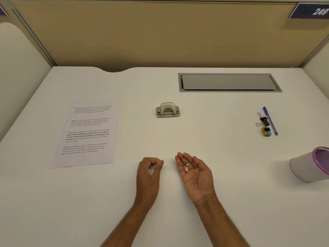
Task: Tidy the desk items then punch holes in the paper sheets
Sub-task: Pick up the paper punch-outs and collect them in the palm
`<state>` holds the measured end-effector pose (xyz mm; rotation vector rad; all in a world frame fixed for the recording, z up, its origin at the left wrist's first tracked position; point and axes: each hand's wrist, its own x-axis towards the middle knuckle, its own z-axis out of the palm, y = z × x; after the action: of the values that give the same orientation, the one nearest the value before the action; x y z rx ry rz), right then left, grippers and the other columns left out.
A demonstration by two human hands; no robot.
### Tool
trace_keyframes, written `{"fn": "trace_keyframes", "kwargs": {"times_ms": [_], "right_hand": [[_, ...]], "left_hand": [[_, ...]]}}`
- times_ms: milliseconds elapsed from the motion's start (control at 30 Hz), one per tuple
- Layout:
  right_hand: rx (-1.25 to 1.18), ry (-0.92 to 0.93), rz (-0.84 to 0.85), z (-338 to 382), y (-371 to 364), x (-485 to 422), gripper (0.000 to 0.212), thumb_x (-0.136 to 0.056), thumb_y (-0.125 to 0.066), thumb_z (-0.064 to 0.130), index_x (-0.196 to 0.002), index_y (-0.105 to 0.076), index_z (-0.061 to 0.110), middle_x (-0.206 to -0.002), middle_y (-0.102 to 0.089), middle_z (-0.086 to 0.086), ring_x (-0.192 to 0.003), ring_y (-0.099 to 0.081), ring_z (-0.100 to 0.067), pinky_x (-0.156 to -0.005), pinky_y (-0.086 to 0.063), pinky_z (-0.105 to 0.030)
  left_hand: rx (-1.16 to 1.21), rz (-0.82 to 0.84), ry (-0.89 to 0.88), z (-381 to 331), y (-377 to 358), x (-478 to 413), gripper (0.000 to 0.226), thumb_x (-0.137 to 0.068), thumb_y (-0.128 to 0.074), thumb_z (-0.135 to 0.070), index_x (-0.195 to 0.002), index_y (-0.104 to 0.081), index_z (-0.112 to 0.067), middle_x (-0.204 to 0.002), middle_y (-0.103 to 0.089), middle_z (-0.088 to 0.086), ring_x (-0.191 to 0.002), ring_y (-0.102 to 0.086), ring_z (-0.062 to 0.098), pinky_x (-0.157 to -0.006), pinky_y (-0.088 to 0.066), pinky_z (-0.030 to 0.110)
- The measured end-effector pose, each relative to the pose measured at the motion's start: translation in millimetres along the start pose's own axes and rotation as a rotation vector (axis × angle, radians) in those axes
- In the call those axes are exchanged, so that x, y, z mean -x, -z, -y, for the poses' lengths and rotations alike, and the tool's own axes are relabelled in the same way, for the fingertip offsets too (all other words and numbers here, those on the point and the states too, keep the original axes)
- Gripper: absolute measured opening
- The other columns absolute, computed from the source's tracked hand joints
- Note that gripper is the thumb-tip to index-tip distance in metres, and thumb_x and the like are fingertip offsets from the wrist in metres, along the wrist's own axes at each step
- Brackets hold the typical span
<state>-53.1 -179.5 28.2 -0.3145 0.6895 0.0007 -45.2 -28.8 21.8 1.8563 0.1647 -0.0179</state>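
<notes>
Head view shows the left hand (149, 172) pinching at the desk (204, 132) while the right hand (195, 173) lies open cupping paper dots (186, 167), so cleanup seems underway; next, carry them to the bin (309, 164) at 3 o'clock, the punch (168, 110) at 12, the paper (87, 132) at 10.

Around the punch (168, 110) you have bare bench (213, 122) on every side; paper (87, 132) lies well left, clips (263, 121) well right.

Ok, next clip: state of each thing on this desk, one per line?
Left hand: fingertips pinched, on the desk.
Right hand: palm up, cupping paper dots.
Hole punch: upright, lever up.
Printed sheet: flat.
Pen: capped, lying flat.
Binder clips: closed.
Cup: tipped over.
</notes>
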Motion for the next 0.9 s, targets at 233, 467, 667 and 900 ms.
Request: {"fn": "trace_keyframes", "kwargs": {"times_ms": [233, 467, 667, 900], "right_hand": [[0.043, -0.054, 0.034, -5.3, 3.2, 0.2, 0.035, -0.100, -0.050, 0.017, -0.119, -0.059, -0.011, -0.122, -0.065, -0.031, -0.117, -0.064, -0.041, -0.099, -0.050, -0.047], [0.023, -0.040, 0.024, -5.0, 1.3, 1.2, 0.037, -0.100, -0.052, 0.018, -0.120, -0.058, -0.012, -0.120, -0.066, -0.032, -0.113, -0.067, -0.041, -0.092, -0.056, -0.046], [0.054, 0.067, -0.006, 0.9, 3.8, -0.4, 0.036, -0.101, -0.052, 0.020, -0.110, -0.062, -0.014, -0.111, -0.069, -0.032, -0.111, -0.067, -0.040, -0.095, -0.057, -0.047], [0.083, 0.142, -0.012, 7.3, 6.2, -0.9, 0.036, -0.101, -0.053, 0.022, -0.102, -0.066, -0.012, -0.103, -0.072, -0.029, -0.105, -0.071, -0.037, -0.089, -0.059, -0.043]], "left_hand": [[0.000, 0.200, -0.094, -14.1, -26.2, 18.8, 0.010, -0.097, -0.064, -0.017, -0.091, -0.068, -0.024, -0.093, -0.068, -0.009, -0.099, -0.060, 0.014, -0.087, -0.048, 0.023], [-0.137, 0.087, -0.196, -11.2, -21.4, 14.7, 0.019, -0.097, -0.063, -0.012, -0.104, -0.073, -0.027, -0.097, -0.067, -0.019, -0.100, -0.060, 0.012, -0.088, -0.048, 0.021], [-0.217, -0.013, -0.132, 0.3, 0.1, 1.8, 0.024, -0.092, -0.069, -0.005, -0.112, -0.072, -0.018, -0.100, -0.068, -0.009, -0.094, -0.062, 0.009, -0.088, -0.053, 0.024], [-0.326, 0.099, -0.174, 0.7, 2.2, -9.3, 0.015, -0.085, -0.077, -0.006, -0.099, -0.074, -0.012, -0.096, -0.068, -0.003, -0.094, -0.061, 0.015, -0.086, -0.051, 0.028]]}}
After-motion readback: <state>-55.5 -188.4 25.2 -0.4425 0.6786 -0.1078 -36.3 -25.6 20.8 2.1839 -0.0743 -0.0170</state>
